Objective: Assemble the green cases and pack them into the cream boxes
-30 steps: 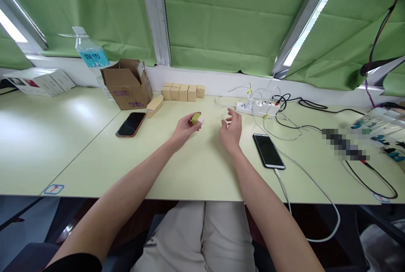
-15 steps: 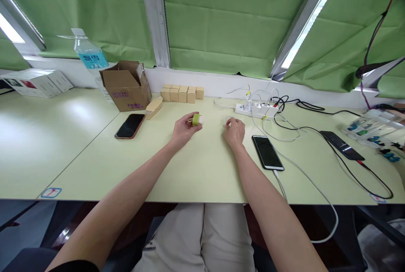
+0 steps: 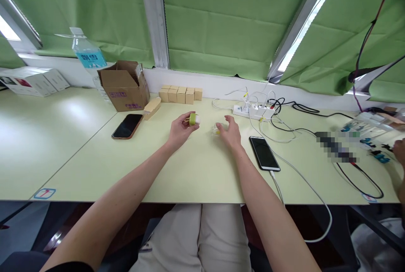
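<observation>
My left hand [image 3: 185,129] is closed around a small green and white object [image 3: 193,119], held just above the table. To its right, my right hand [image 3: 229,130] has its thumb and fingers spread apart. A small clear item [image 3: 217,128] with a bit of yellow is beside the right thumb, and it seems to rest on the table. Several small tan boxes [image 3: 181,95] stand in a row behind the hands. An opened small carton [image 3: 152,108] lies left of them.
An open cardboard box [image 3: 126,90] and a bottle [image 3: 89,54] stand back left, a phone [image 3: 127,126] before them. Another phone [image 3: 264,153] lies right of my right hand, below a power strip [image 3: 253,112] with tangled cables. Part of another person's hand [image 3: 400,150] shows at the right edge.
My right hand has opened its fingers, and the clear item is now lower and further left. My left hand still holds the green and white object. Another person's hand has appeared at the right edge.
</observation>
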`<state>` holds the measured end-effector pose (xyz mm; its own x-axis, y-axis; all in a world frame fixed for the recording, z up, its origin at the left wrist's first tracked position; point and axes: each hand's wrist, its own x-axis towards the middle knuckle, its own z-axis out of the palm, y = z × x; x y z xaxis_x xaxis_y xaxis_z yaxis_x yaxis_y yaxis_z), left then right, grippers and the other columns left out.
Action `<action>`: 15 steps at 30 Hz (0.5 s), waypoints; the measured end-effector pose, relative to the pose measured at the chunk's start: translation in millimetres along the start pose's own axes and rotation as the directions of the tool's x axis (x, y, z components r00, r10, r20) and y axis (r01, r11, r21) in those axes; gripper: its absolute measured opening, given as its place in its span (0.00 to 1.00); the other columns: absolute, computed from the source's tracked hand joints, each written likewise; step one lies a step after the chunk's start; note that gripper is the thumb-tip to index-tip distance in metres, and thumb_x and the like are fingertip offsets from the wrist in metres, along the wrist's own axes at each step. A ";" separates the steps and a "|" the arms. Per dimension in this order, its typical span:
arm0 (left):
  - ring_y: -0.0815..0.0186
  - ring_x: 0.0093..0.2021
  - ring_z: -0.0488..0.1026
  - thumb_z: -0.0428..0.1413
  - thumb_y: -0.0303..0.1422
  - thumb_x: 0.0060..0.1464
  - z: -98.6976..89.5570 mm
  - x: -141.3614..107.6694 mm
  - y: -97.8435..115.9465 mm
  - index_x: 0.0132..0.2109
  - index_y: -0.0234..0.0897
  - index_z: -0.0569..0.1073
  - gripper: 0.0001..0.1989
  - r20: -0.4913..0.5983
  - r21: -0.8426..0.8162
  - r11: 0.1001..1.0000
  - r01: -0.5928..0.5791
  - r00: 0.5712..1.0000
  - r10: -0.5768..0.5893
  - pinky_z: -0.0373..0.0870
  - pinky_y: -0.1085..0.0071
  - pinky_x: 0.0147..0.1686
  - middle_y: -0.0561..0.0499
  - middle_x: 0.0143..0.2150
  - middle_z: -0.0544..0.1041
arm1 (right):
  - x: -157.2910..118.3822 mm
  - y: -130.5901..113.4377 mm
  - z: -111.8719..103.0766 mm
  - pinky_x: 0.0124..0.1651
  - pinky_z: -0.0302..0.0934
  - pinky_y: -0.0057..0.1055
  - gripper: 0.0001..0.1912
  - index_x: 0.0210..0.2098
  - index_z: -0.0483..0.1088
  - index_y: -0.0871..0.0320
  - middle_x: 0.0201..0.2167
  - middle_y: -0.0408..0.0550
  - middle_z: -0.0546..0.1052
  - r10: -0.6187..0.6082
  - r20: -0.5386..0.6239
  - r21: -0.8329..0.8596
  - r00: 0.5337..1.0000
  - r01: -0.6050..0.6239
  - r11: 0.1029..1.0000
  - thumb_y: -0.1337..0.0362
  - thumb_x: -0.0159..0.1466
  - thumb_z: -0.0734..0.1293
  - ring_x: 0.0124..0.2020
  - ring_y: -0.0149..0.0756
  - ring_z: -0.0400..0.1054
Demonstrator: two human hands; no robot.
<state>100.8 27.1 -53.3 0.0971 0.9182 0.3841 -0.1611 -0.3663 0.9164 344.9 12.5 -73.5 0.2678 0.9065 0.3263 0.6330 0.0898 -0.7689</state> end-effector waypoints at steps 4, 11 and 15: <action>0.57 0.48 0.82 0.76 0.38 0.43 -0.3 -0.3 1.4 0.61 0.36 0.81 0.37 -0.002 0.007 1.000 0.004 1.000 -0.004 0.81 0.54 0.55 0.42 0.52 0.84 | 4.6 6.9 3.5 0.70 0.63 0.55 0.41 0.66 0.62 0.49 0.63 0.53 0.79 0.042 0.136 0.076 0.990 -0.053 0.996 0.63 0.56 0.76 0.67 0.53 0.70; 0.58 0.48 0.83 0.75 0.36 0.43 -0.2 -1.8 3.0 0.61 0.36 0.80 0.36 0.011 0.006 1.000 -0.014 1.000 0.014 0.81 0.56 0.56 0.43 0.53 0.84 | 7.9 0.0 3.1 0.65 0.69 0.49 0.28 0.52 0.70 0.50 0.51 0.49 0.82 -0.005 0.107 0.464 0.994 -0.045 0.885 0.59 0.53 0.78 0.60 0.47 0.75; 0.57 0.49 0.83 0.76 0.36 0.43 -0.5 -1.9 2.2 0.60 0.37 0.80 0.36 0.009 0.004 1.000 -0.029 1.000 0.029 0.81 0.55 0.57 0.42 0.54 0.84 | 2.3 -19.1 -0.7 0.61 0.72 0.46 0.32 0.53 0.77 0.50 0.42 0.44 0.82 -0.143 0.253 0.791 0.957 -0.119 0.600 0.54 0.51 0.85 0.52 0.45 0.79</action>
<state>99.7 24.6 -52.0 0.1008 0.9058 0.4114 -0.1599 -0.3934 0.9053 333.9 12.6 -57.7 -0.0180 0.9589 0.2830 -0.2263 0.2718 -0.9354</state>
